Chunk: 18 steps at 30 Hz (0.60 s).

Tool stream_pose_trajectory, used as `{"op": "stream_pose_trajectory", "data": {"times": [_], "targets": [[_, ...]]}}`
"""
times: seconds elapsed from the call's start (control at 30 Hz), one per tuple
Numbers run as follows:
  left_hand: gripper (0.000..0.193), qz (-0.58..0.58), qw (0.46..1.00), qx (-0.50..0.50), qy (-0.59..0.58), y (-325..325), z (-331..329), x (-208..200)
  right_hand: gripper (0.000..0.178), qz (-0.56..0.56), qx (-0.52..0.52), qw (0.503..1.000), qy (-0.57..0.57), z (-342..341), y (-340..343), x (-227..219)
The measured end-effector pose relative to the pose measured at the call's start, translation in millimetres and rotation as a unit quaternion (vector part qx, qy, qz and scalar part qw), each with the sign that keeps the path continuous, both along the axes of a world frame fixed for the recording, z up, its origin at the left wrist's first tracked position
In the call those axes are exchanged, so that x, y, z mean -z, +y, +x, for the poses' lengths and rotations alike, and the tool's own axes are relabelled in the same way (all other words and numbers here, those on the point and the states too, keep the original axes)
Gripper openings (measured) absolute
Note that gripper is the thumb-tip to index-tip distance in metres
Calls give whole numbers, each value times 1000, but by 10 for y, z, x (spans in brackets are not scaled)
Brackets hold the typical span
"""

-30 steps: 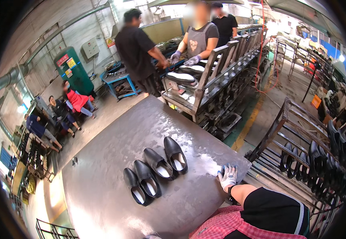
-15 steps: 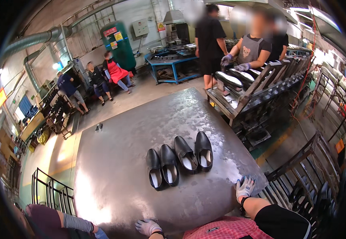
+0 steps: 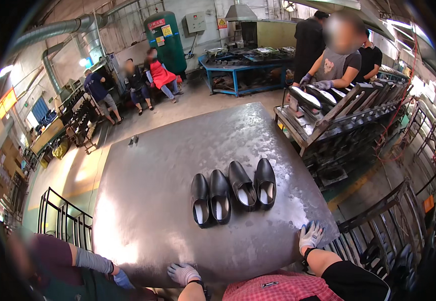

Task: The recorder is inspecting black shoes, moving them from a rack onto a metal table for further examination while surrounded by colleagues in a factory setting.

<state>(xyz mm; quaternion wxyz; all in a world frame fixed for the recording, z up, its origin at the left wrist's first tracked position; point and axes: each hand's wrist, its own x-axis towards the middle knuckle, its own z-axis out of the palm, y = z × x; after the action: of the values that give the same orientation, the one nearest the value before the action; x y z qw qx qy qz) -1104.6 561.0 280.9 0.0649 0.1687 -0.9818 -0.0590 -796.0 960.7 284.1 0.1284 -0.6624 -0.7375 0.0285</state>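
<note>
Two pairs of black slip-on shoes [image 3: 233, 192] with pale insoles stand side by side in the middle of a grey metal-topped table [image 3: 157, 200], toes pointing away from me. My left hand [image 3: 184, 274], in a pale glove, rests on the near edge of the tabletop, fingers laid out and holding nothing. At the near right corner my right hand [image 3: 311, 235], gloved too, lies flat with its fingers spread. Neither hand touches the shoes. Two tiny dark objects [image 3: 133, 140] sit by the table's far left edge.
A co-worker's blue-gloved hand [image 3: 122, 279] is by the table's near left side. Beyond the far right corner, another person handles shoes on a rack [image 3: 328, 120]. Black metal frames [image 3: 62, 215] flank the table at left and right. A blue workbench [image 3: 243, 80] stands farther back.
My view has turned slightly left, so the scene sits farther right. Both my hands remain on the table. The rack worker's hands have shifted, and the co-worker at left shows more.
</note>
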Motion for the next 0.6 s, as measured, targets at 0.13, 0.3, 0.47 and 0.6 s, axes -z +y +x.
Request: {"op": "stream_pose_trajectory", "data": {"times": [0.13, 0.3, 0.47, 0.6], "targets": [[43, -2, 1000, -8, -5, 31, -1, -22, 58, 8, 13, 1000, -10, 9, 29, 64], [42, 26, 999, -21, -20, 59, 10, -81, 56, 14, 4, 1000, -2, 11, 21, 41], [43, 16, 1000, 3, 7, 28, 23, -53, 55, -22, 2, 1000, -11, -1, 14, -47], [41, 6, 1000, 11, 26, 27, 11, -30, 58, -6, 3, 1000, -4, -20, 10, -14]]}}
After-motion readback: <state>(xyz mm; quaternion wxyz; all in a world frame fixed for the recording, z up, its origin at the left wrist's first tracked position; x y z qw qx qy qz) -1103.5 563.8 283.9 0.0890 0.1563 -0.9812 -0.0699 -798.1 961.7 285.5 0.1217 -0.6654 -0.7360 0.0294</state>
